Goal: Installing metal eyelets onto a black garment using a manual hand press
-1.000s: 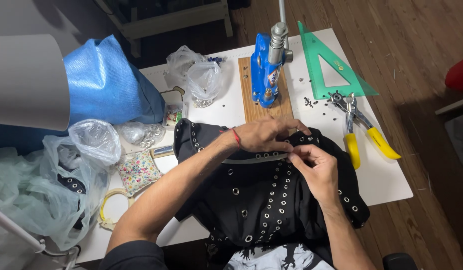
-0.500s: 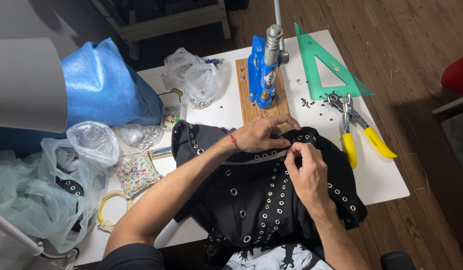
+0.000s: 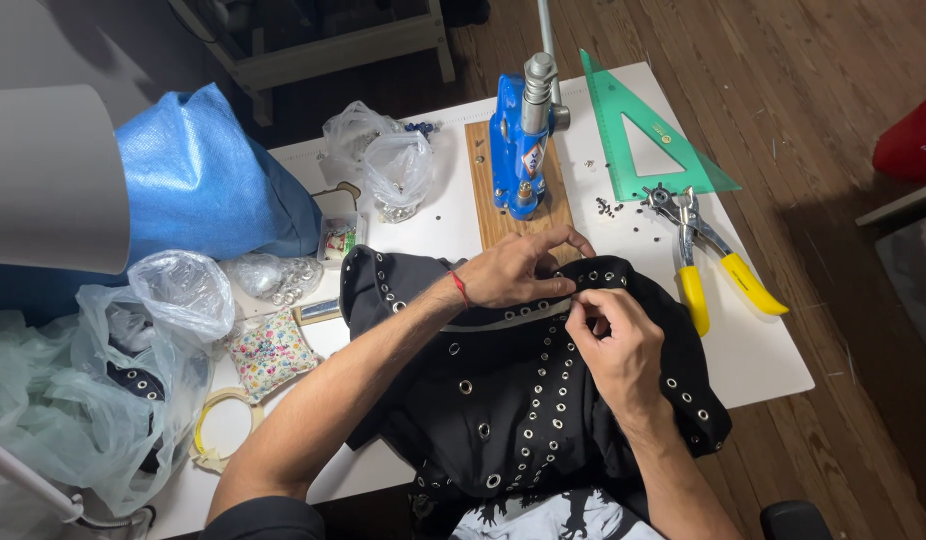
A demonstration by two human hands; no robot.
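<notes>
A black garment (image 3: 523,400) studded with rows of silver eyelets lies spread over the near half of the white desk (image 3: 763,350), its lower edge hanging off toward the person. The left hand (image 3: 518,275) rests flat on the garment's upper edge, fingers spread and pressing the cloth down, thumb arched over the fold; a red thread circles that wrist. The right hand (image 3: 613,345) sits just beside it, its grip nearly closed, thumb and forefinger pinching at the fabric near 1 eyelet row; whether a loose eyelet sits between them is too small to tell. Just beyond the hands stands a blue hand press (image 3: 518,140) on a wooden board (image 3: 483,190). To the right lie a green set square (image 3: 643,125) and yellow-handled punch pliers (image 3: 703,260). On the left are a blue bag (image 3: 203,180), clear plastic bags (image 3: 383,165) and a floral pincushion (image 3: 268,350).
</notes>
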